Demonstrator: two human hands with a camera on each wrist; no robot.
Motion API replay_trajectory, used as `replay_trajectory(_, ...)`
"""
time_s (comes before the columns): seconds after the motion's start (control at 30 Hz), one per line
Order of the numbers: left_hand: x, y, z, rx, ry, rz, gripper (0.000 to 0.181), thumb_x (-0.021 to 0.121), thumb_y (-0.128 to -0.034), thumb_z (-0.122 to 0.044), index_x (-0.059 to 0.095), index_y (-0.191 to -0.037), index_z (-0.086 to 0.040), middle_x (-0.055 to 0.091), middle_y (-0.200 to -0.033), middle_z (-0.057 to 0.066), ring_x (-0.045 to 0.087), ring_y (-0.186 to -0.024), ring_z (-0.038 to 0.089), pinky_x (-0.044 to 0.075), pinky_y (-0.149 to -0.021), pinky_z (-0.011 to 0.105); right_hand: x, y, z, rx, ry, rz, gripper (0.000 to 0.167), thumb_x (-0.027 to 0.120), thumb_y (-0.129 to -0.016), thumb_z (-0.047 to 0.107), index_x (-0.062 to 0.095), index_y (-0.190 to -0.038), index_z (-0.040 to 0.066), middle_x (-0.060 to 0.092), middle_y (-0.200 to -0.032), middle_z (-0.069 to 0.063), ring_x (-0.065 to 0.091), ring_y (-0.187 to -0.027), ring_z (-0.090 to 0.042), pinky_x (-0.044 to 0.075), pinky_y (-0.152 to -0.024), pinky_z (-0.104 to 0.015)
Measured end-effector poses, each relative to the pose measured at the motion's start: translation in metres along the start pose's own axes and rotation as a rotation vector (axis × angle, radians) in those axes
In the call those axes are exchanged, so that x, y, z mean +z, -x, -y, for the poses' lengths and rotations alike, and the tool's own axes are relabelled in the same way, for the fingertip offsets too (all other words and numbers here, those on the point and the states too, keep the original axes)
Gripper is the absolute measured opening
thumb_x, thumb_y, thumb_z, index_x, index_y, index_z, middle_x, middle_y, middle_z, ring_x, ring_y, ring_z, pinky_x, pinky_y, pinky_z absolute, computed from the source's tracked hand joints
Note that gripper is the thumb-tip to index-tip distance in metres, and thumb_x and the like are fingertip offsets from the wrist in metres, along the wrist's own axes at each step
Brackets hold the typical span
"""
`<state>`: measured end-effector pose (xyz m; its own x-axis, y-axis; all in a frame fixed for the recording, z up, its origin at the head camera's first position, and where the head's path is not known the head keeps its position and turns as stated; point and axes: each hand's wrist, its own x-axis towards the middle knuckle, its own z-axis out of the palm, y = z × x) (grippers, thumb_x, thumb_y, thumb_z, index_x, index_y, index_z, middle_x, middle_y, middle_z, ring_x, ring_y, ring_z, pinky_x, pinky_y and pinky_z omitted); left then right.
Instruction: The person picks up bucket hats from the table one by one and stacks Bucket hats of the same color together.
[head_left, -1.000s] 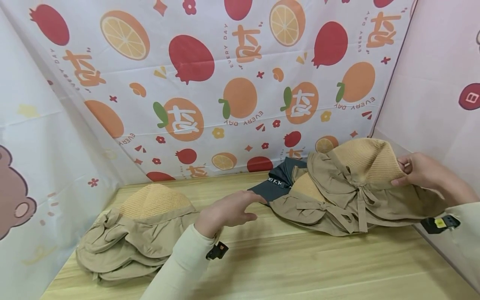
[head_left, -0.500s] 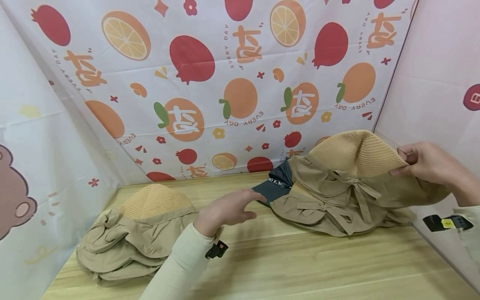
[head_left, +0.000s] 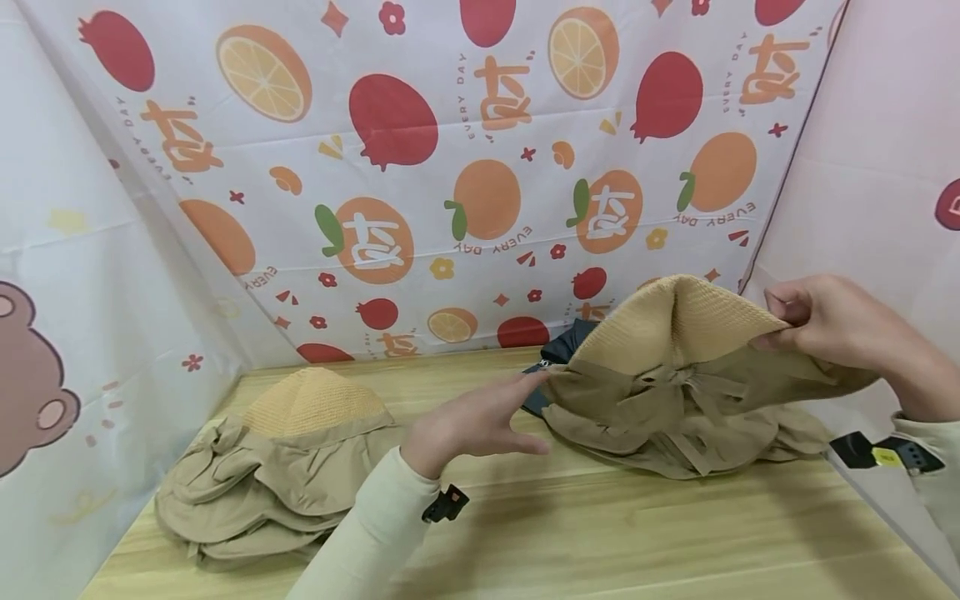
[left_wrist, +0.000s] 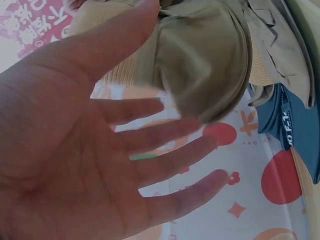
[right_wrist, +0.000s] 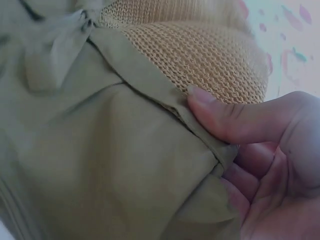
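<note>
My right hand (head_left: 832,321) pinches the edge of a khaki sun hat with a straw crown (head_left: 675,325), raised above another khaki hat (head_left: 675,454) lying on the table. In the right wrist view the thumb of the right hand (right_wrist: 260,135) presses the fabric band (right_wrist: 150,75) where it meets the knitted crown. My left hand (head_left: 480,425) is at the raised hat's left brim, fingers extended; whether it touches the brim I cannot tell. The left wrist view shows the open palm of the left hand (left_wrist: 115,140) beside the brim (left_wrist: 205,60).
Several khaki hats lie stacked at the left, a straw crown (head_left: 315,404) on top. A dark blue cap (head_left: 566,346) sits behind the raised hat, partly hidden. The wooden table (head_left: 600,533) meets a fruit-print cloth (head_left: 420,292) at the back and pale cloths at both sides.
The right hand has lifted the straw-crowned hat off the lower hat and moved it left, covering more of the blue cap. The left hand has shifted slightly right, close to its brim.
</note>
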<state>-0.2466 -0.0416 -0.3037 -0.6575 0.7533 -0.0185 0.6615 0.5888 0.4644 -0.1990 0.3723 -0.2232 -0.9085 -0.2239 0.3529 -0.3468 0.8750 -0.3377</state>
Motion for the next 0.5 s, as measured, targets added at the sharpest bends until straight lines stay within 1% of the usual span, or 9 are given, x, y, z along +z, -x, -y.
replay_trajectory(0.07,-0.001,-0.001,-0.003,-0.005,-0.013,-0.032,0.095,0.078,-0.0914,-0.040,0.024,-0.164,-0.011,0.036,-0.167,0.008,0.037,-0.154,0.025,0.034,-0.125,0.044,0.000,-0.001,0.008,-0.025,0.003,-0.005,0.046,0.087,-0.075,0.001,0.042,-0.068,0.011,0.039,-0.053,0.015,0.027,-0.051,0.003,0.025,-0.043,-0.024)
replay_trajectory(0.13,-0.003,-0.001,-0.006,-0.015,-0.035,-0.083,0.094,0.078,-0.0924,-0.039,0.025,-0.163,-0.008,0.036,-0.166,0.011,0.040,-0.152,0.026,0.037,-0.124,0.044,0.001,-0.003,0.015,-0.053,-0.005,-0.007,0.048,0.087,-0.074,0.000,0.041,-0.067,0.010,0.030,-0.056,0.014,0.026,-0.053,0.004,0.026,-0.044,-0.024)
replay_trajectory(0.2,-0.004,0.000,-0.008,-0.027,-0.056,-0.146,0.089,0.078,-0.0928,-0.038,0.030,-0.161,-0.007,0.045,-0.157,0.014,0.051,-0.139,0.028,0.045,-0.116,0.044,0.004,-0.004,0.022,-0.093,-0.010,-0.011,0.050,0.087,-0.074,-0.001,0.038,-0.067,0.010,0.023,-0.059,0.012,0.025,-0.056,0.004,0.025,-0.045,-0.024)
replay_trajectory(0.23,-0.005,0.001,-0.008,-0.032,-0.064,-0.179,0.085,0.078,-0.0927,-0.037,0.034,-0.159,-0.006,0.050,-0.149,0.015,0.055,-0.130,0.027,0.049,-0.110,0.042,0.006,-0.005,0.026,-0.111,-0.008,-0.013,0.051,0.087,-0.073,-0.002,0.038,-0.066,0.010,0.022,-0.061,0.012,0.025,-0.057,0.004,0.025,-0.046,-0.024)
replay_trajectory(0.27,-0.006,0.001,-0.009,-0.035,-0.065,-0.209,0.080,0.078,-0.0926,-0.036,0.039,-0.156,-0.006,0.053,-0.140,0.014,0.056,-0.121,0.026,0.051,-0.103,0.041,0.008,-0.006,0.029,-0.129,-0.004,-0.017,0.052,0.088,-0.072,-0.002,0.038,-0.066,0.011,0.021,-0.061,0.012,0.025,-0.058,0.004,0.025,-0.046,-0.023)
replay_trajectory(0.33,-0.007,0.003,-0.010,-0.039,-0.068,-0.256,0.071,0.079,-0.0919,-0.035,0.049,-0.150,-0.008,0.055,-0.125,0.012,0.054,-0.106,0.024,0.051,-0.092,0.039,0.012,-0.007,0.035,-0.157,-0.004,-0.011,0.054,0.088,-0.072,-0.004,0.037,-0.066,0.011,0.019,-0.063,0.011,0.022,-0.059,0.004,0.023,-0.046,-0.021)
replay_trajectory(0.37,-0.007,0.004,-0.011,-0.038,-0.066,-0.270,0.067,0.080,-0.0913,-0.035,0.053,-0.146,-0.008,0.055,-0.121,0.011,0.053,-0.101,0.023,0.050,-0.088,0.039,0.014,-0.008,0.037,-0.171,-0.008,-0.005,0.054,0.088,-0.071,-0.004,0.037,-0.066,0.011,0.019,-0.063,0.011,0.022,-0.060,0.005,0.023,-0.047,-0.020)
replay_trajectory(0.43,-0.008,0.005,-0.012,-0.035,-0.069,-0.272,0.059,0.080,-0.0909,-0.034,0.059,-0.140,-0.009,0.060,-0.123,0.009,0.058,-0.105,0.023,0.053,-0.091,0.040,0.018,-0.010,0.042,-0.195,-0.015,0.008,0.055,0.089,-0.071,-0.004,0.037,-0.064,0.012,0.019,-0.063,0.012,0.021,-0.060,0.005,0.022,-0.048,-0.018)
replay_trajectory(0.5,-0.008,0.007,-0.012,-0.010,-0.064,-0.259,0.048,0.080,-0.0912,-0.031,0.066,-0.131,-0.009,0.068,-0.123,0.007,0.064,-0.108,0.022,0.055,-0.094,0.040,0.022,-0.011,0.047,-0.215,-0.023,0.021,0.056,0.090,-0.071,-0.003,0.036,-0.063,0.012,0.020,-0.062,0.011,0.021,-0.059,0.006,0.022,-0.048,-0.017)
